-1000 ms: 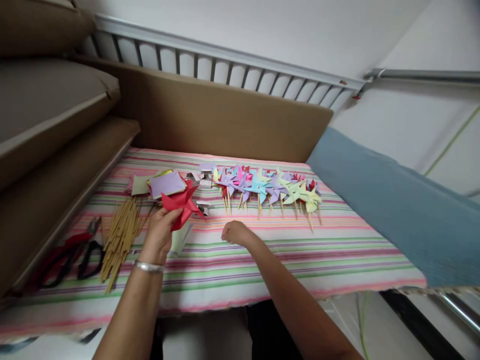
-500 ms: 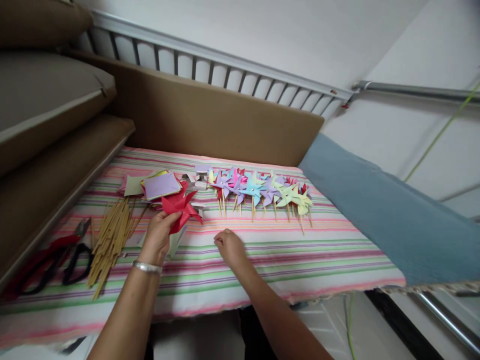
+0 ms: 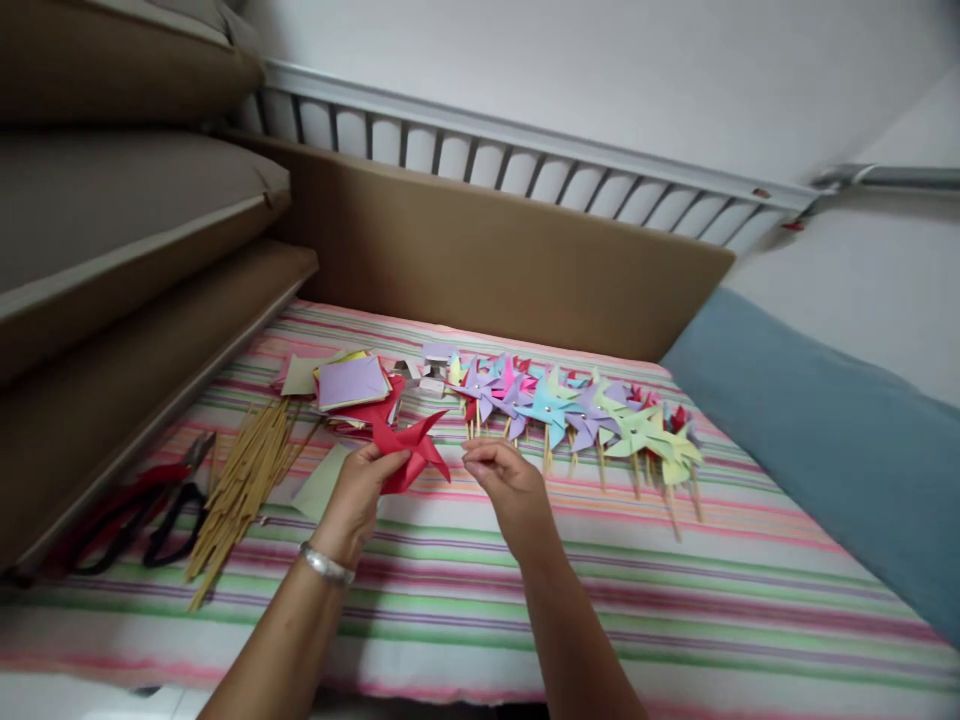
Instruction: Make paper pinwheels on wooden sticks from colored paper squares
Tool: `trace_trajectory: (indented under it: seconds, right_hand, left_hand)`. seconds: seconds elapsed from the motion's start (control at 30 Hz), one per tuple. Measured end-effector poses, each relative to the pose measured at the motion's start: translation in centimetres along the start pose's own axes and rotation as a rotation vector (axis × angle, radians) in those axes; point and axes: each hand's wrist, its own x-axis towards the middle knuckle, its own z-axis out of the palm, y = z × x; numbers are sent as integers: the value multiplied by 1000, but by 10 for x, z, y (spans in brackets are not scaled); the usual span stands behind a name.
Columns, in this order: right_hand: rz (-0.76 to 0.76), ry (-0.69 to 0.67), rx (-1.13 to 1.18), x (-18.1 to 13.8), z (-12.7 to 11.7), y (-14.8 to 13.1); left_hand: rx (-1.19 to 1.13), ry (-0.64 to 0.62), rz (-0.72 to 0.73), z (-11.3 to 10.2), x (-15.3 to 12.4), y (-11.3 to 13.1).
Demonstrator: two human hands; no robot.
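My left hand [image 3: 361, 495] is closed on a red paper pinwheel [image 3: 409, 452], thumb on its near side, with the folded blades spread. To the right of it is my right hand [image 3: 510, 485], thumb and fingertips pinched together and pointing at the pinwheel without touching it. Whatever those fingertips hold, if anything, is too small to make out. Beyond my right hand lie several finished pinwheels [image 3: 551, 408] in purple, blue, pink and pale green, on thin wooden sticks. A stack of coloured paper squares [image 3: 351, 383] sits behind my left hand.
Loose wooden sticks [image 3: 244, 485] lie in a pile on the left, beside black-handled scissors [image 3: 176, 525]. Small open boxes [image 3: 433, 378] stand behind the paper. A striped cloth [image 3: 675, 610] covers the surface, bordered by a brown board [image 3: 480, 235] and stacked cushioned panels [image 3: 150, 190].
My right hand has risen from the cloth and moved nearer the red pinwheel, its fingers now pinched forward. My left hand keeps hold of the pinwheel. The view has shifted to the left.
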Motion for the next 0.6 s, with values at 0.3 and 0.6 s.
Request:
trace_trajectory:
  seconds: [0.3, 0.6]
  right_hand:
    - [59, -56, 97, 3, 10, 8]
    - [75, -48, 106, 6, 2, 20]
  left_hand:
    - [106, -6, 64, 25, 0, -19]
    - [96, -85, 61, 43, -8, -27]
